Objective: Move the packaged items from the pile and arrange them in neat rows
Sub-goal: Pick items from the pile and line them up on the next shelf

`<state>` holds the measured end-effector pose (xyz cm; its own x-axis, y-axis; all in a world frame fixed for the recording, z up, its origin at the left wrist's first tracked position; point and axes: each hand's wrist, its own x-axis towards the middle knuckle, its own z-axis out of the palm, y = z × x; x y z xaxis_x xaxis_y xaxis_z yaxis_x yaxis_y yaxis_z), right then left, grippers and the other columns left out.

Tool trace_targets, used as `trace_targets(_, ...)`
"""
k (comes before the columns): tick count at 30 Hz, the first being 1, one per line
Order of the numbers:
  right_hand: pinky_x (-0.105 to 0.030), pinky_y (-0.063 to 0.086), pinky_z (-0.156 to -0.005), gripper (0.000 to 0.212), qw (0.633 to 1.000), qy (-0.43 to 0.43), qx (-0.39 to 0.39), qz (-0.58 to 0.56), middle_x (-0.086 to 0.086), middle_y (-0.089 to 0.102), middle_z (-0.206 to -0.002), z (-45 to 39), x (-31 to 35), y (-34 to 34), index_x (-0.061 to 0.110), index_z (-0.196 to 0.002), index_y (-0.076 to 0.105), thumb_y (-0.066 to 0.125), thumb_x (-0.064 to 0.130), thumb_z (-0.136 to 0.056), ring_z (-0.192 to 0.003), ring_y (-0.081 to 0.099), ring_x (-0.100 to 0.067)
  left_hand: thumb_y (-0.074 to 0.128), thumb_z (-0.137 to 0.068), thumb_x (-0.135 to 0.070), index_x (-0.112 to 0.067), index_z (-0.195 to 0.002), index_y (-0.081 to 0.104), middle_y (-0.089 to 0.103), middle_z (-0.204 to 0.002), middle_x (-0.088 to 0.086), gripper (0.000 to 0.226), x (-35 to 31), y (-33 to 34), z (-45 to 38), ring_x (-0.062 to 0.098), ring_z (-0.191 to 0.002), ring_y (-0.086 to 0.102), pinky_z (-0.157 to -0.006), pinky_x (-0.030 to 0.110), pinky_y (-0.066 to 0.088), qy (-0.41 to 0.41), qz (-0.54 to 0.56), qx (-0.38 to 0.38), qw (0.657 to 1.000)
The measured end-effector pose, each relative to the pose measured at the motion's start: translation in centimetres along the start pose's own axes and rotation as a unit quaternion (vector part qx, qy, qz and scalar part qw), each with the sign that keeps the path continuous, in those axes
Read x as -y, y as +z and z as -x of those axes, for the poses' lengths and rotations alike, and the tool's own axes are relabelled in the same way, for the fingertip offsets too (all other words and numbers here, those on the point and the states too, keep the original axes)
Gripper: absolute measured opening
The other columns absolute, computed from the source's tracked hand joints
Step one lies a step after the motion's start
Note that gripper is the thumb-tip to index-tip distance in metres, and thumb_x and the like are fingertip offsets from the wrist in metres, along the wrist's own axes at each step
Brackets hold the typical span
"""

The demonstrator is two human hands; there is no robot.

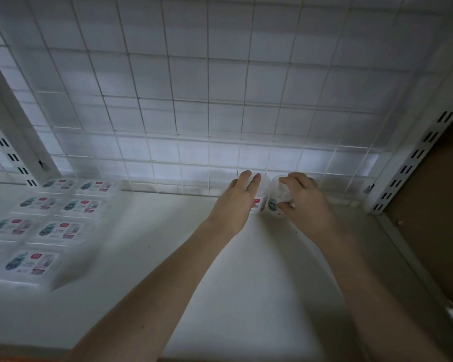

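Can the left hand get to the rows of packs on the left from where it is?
Probably yes. The left hand is at the back of the shelf, against a pack. The rows of packs lie to its left, with only bare shelf between, nothing blocking.

Glossy plastic packets (60, 229); matt white shelf (168, 257).
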<state>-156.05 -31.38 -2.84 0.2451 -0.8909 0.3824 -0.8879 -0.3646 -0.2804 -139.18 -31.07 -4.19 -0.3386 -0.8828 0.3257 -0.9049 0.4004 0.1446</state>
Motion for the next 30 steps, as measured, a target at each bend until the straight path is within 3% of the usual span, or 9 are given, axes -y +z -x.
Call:
trace_targets(5,-0.048,0.039,-0.100,0.056,0.998,0.016,-0.001,0.068,-0.022,0.049,-0.131,0.2,0.9,-0.3,0.002,-0.123,0.053,0.071,0.003,-0.070,-0.120,0.043,-0.041,0.061,-0.084,-0.006,-0.016,-0.147,-0.002,0.004,-0.155,0.006,0.090,0.1,-0.3,0.0,0.025,-0.133,0.029,-0.100,0.032,0.037,-0.030,-0.038,0.020,0.999)
trace_targets(8,-0.044,0.030,-0.108,0.063,0.996,0.024,0.006,0.084,-0.016,0.036,-0.144,0.3,2.7,-0.5,0.005,-0.135,0.041,0.067,0.012,-0.078,-0.132,0.030,-0.034,0.060,-0.087,-0.018,-0.017,-0.147,-0.007,-0.001,-0.155,0.009,0.089,0.2,-1.7,0.9,0.026,-0.138,0.022,-0.104,0.035,0.033,-0.035,-0.030,0.020,0.999)
trace_targets(11,-0.036,0.023,-0.110,0.057,0.998,0.012,-0.004,0.066,-0.012,0.034,-0.145,0.4,5.8,-0.4,0.005,-0.137,0.038,0.061,0.017,-0.086,-0.134,0.026,-0.028,0.055,-0.090,-0.026,-0.018,-0.147,0.001,0.000,-0.155,0.009,0.079,1.2,-3.7,2.8,0.027,-0.137,0.024,-0.104,0.037,0.034,-0.044,-0.027,0.021,0.998)
trace_targets(14,-0.035,0.024,-0.110,0.054,1.000,-0.002,-0.004,0.028,-0.015,0.039,-0.142,0.7,10.3,0.7,0.003,-0.135,0.040,0.060,0.014,-0.086,-0.132,0.030,-0.030,0.049,-0.093,-0.032,-0.017,-0.144,0.017,0.016,-0.151,0.007,0.062,3.7,-5.8,6.3,0.025,-0.134,0.027,-0.103,0.037,0.033,-0.068,-0.032,0.018,0.997)
trace_targets(19,-0.028,0.026,-0.107,0.048,0.998,-0.033,0.002,-0.048,-0.008,0.046,-0.136,2.6,21.0,4.3,0.007,-0.133,0.044,0.056,0.019,-0.089,-0.128,0.037,-0.024,0.043,-0.094,-0.037,-0.021,-0.130,0.044,0.045,-0.133,-0.003,0.040,11.2,-9.3,16.2,0.018,-0.124,0.039,-0.099,0.032,0.033,-0.165,-0.011,-0.008,0.986)
trace_targets(26,-0.032,0.039,-0.097,0.040,0.986,-0.074,0.030,-0.145,-0.004,0.054,-0.126,5.6,40.7,10.7,0.014,-0.126,0.052,0.056,0.022,-0.087,-0.119,0.047,-0.023,0.050,-0.091,-0.033,-0.020,-0.121,0.056,0.057,-0.121,-0.001,0.034,26.2,-17.3,33.9,0.022,-0.114,0.047,-0.091,0.034,0.036,-0.313,-0.008,-0.088,0.946)
trace_targets(30,-0.027,0.032,-0.099,0.040,0.980,-0.106,0.050,-0.161,-0.003,0.051,-0.130,6.3,51.9,14.3,0.016,-0.129,0.049,0.053,0.025,-0.090,-0.123,0.041,-0.020,0.054,-0.090,-0.028,-0.015,-0.118,0.059,0.061,-0.114,0.006,0.032,34.2,-21.3,42.8,0.028,-0.108,0.051,-0.089,0.037,0.041,-0.374,-0.010,-0.103,0.922)
